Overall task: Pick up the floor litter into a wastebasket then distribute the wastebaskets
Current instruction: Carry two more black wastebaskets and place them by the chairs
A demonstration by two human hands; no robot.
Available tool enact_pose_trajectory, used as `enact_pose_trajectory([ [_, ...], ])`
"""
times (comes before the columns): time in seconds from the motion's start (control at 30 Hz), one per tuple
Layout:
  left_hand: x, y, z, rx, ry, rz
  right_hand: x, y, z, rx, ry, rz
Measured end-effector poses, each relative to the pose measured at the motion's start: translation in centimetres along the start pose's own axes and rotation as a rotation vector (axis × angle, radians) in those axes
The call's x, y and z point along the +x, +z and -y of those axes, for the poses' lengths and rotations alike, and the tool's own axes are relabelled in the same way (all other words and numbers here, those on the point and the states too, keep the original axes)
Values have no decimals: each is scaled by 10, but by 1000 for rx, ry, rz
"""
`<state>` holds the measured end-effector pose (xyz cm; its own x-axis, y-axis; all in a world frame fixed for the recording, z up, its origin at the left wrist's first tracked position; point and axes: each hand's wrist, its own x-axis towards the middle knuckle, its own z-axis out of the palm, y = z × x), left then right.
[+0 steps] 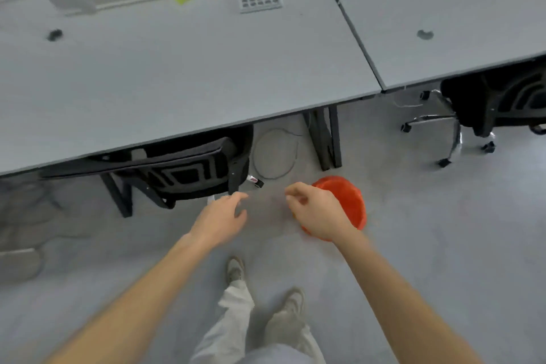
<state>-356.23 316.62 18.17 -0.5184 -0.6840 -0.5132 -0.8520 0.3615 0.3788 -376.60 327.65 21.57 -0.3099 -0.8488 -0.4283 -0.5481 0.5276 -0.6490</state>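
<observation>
Red-orange plastic marks the wastebasket [348,201], which shows on the floor [413,245] right of centre, near the desk leg and partly hidden under the right grip [316,213]. It looks like a small round tub, smooth-walled and light; motion blur hides its rim and whatever is inside. The right grip's fingers are curled in over the basket's left edge, but I cannot tell whether they pinch the rim or merely hang above it. The left grip [221,216] is spread and loose, fingers reaching far-left toward a small scrap of litter [256,181], white with dark and red bits, lying just beside the black chair [183,168] tucked under the grey surface [177,74].

The step in hand seems to be collecting that scrap. To do it well, bend low, pinch the scrap with thumb and forefinger clear of the chair's frame, keep the basket close and level, and drop the piece well inside its mouth.
</observation>
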Motion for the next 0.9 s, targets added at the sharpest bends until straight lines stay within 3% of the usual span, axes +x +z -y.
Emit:
enact_pose_trajectory([
  [0.2,-156,-65,136,-162,-392,-317,-34,37,152,-239,-393,171],
  [0.4,-316,-94,240,-256,-705,-658,-70,105,276,-371,-709,212],
  [0.7,-514,-89,379,-350,-958,-827,-144,277,425,-558,-1012,273],
  [0.9,-594,-88,454,-379,-1035,-866,-180,380,502,-645,-1152,324],
])
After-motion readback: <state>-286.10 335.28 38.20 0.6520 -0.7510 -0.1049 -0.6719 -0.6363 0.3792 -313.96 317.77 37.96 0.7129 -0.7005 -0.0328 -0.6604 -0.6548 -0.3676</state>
